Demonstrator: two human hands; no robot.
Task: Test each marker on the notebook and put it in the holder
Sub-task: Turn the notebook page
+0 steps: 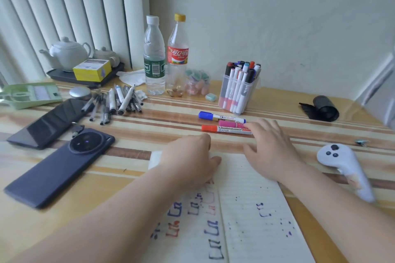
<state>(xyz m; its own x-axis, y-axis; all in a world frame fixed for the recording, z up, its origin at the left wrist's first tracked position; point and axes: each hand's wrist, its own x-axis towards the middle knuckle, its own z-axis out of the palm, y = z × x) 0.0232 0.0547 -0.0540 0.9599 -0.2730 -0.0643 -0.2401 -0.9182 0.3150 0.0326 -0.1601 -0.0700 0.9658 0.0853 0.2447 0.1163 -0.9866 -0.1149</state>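
Left grip (pixel 192 160) lies knuckles-up on the far end of the left page of the open notebook (pixel 248 179), thumb stretched right along the paper. Its fingers fold under and out of sight, so I cannot tell whether they clamp anything. The forearm runs in from the near left.

Right grip (pixel 269 147) is spread and relaxed, holding nothing. Its wrist sits over the notebook's far right corner, with the thumb splayed left just off the page edge. The fingertips (pixel 249 126) touch the right ends of the red-capped marker (pixel 226 129) and the pink marker (pixel 229 124).

Both pages carry blue, red and purple test strokes at the near end.

Three markers lie side by side on the bench (pixel 132 126) just beyond the notebook, caps to the left: red-capped nearest, pink in the middle, and the blue-capped marker (pixel 221 117) farthest. Beyond them stands the clear holder (pixel 239 94), upright and packed with markers.

A white controller (pixel 337 156) lies right of the notebook. Two dark phones (pixel 57 166) and a heap of pens (pixel 119 100) lie to the left.
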